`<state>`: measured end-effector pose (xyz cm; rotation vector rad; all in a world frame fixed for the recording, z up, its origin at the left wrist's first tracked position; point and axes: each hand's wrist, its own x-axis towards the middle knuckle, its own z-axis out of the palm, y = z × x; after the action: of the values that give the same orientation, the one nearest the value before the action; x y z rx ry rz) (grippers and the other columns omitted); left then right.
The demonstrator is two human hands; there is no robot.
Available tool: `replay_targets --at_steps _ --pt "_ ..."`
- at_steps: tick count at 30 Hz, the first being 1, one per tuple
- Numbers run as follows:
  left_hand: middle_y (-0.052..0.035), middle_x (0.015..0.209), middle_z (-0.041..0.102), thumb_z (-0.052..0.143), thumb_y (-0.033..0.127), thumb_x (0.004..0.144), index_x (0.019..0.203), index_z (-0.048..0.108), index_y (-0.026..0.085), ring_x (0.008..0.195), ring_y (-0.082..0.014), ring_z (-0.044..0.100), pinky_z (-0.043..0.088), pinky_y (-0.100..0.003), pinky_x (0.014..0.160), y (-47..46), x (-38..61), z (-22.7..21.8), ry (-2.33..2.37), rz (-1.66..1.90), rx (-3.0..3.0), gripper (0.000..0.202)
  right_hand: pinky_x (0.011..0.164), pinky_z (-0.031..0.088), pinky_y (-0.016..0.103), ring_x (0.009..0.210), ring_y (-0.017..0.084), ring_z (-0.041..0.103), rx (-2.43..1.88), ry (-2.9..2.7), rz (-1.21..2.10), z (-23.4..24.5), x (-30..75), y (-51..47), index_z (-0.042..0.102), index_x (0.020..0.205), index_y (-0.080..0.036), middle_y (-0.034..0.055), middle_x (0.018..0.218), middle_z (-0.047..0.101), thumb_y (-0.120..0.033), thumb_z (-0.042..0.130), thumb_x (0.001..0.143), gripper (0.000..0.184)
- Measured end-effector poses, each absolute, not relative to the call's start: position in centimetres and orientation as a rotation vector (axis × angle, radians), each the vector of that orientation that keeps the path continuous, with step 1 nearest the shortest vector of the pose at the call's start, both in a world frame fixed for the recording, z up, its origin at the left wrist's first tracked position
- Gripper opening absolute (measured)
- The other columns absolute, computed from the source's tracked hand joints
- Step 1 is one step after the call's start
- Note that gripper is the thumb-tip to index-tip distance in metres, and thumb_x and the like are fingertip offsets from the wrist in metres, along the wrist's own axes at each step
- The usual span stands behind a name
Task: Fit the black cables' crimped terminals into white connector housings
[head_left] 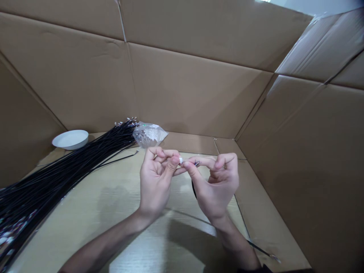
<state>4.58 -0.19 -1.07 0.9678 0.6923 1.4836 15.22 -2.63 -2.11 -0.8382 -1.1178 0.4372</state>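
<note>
Both hands meet near the middle of the head view, above the table. Between its thumb and fingertips my left hand [155,182] pinches a small white connector housing [181,160]. Thin wires at the end of a black cable [193,189] are pinched by my right hand [217,185], close against the housing. Whether the wire tips sit inside the housing I cannot tell. The cable hangs behind the right hand, and a black cable end [263,248] with bare wires shows past the right forearm.
A thick bundle of black cables [85,163] lies along the left side. Behind it stands a white shallow bowl [71,139]. A clear plastic bag [150,134] of white pieces rests at the back. Cardboard walls [199,91] enclose the wooden tabletop [113,204].
</note>
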Motion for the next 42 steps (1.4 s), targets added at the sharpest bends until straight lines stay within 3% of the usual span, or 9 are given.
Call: replay_targets --at_steps 5,13,16,21,25,30,37,42 --pt "0.0074 0.082 0.068 0.086 0.03 0.083 0.087 0.038 0.024 0.077 -0.0053 0.069 0.062 -0.011 0.068 -0.2 4.7 -1.0 0.658 1.473 0.947 0.049 0.081 0.058 0.033 0.086 0.017 0.078 -0.834 -1.187 0.257 -3.0 15.2 -2.7 0.037 0.092 -0.027 -0.0045 0.088 0.075 -0.003 0.08 0.085 0.05" --pt "0.0088 0.086 0.069 0.086 0.028 0.084 0.087 0.036 0.024 0.08 -0.0049 0.071 0.066 -0.014 0.075 -0.5 4.9 -1.3 0.642 1.466 0.888 0.05 0.078 0.061 0.036 0.086 0.02 0.079 -0.806 -1.197 0.289 -3.1 15.3 -2.4 0.036 0.089 -0.027 -0.0023 0.088 0.079 -0.003 0.078 0.087 0.048" --pt "0.0091 0.085 0.069 0.085 0.027 0.085 0.091 0.036 0.025 0.079 -0.0035 0.071 0.063 -0.01 0.075 -0.5 4.7 -1.1 0.581 1.412 0.811 0.049 0.079 0.063 0.034 0.083 0.018 0.08 -0.753 -1.075 0.486 -2.5 14.9 -2.0 0.036 0.09 -0.027 -0.0043 0.084 0.08 -0.005 0.082 0.084 0.051" --pt "0.0058 0.088 0.071 0.079 0.026 0.09 0.096 0.036 0.025 0.086 -0.0072 0.074 0.064 -0.013 0.079 0.0 3.9 -0.8 0.569 1.287 0.779 0.044 0.07 0.065 0.029 0.078 0.017 0.08 -0.704 -0.949 0.909 -1.5 15.3 -1.4 0.038 0.094 -0.025 -0.0032 0.086 0.081 -0.016 0.087 0.081 0.052" --pt "0.0052 0.088 0.072 0.086 0.029 0.084 0.097 0.037 0.024 0.085 -0.0069 0.074 0.063 -0.01 0.077 0.4 3.7 -0.9 0.597 1.287 0.774 0.05 0.076 0.063 0.028 0.082 0.014 0.078 -0.629 -1.004 1.037 -1.7 16.2 -1.1 0.04 0.101 -0.024 -0.0014 0.094 0.082 -0.015 0.083 0.087 0.045" --pt "0.0058 0.088 0.072 0.089 0.033 0.081 0.1 0.037 0.025 0.076 -0.0045 0.07 0.063 -0.01 0.072 0.5 3.8 -0.8 0.621 1.242 0.8 0.056 0.075 0.06 0.026 0.076 0.01 0.074 -0.62 -1.006 1.138 -1.9 16.9 -0.8 0.04 0.102 -0.024 -0.005 0.087 0.079 -0.014 0.082 0.088 0.045" --pt "0.0083 0.084 0.069 0.087 0.034 0.083 0.095 0.033 0.026 0.077 -0.0037 0.068 0.063 -0.013 0.078 0.0 4.0 -1.0 0.591 1.307 0.851 0.056 0.07 0.058 0.026 0.07 0.011 0.071 -0.671 -1.002 1.024 -1.6 16.4 -1.1 0.032 0.095 -0.026 -0.0041 0.084 0.079 -0.013 0.082 0.084 0.053" --pt "0.0083 0.083 0.067 0.088 0.035 0.082 0.092 0.032 0.025 0.078 -0.0063 0.068 0.067 -0.022 0.082 -0.2 4.2 -1.0 0.613 1.346 0.853 0.057 0.07 0.06 0.025 0.069 0.011 0.073 -0.708 -1.002 0.921 -1.5 15.9 -1.6 0.028 0.09 -0.026 -0.0041 0.084 0.079 -0.011 0.081 0.083 0.055"
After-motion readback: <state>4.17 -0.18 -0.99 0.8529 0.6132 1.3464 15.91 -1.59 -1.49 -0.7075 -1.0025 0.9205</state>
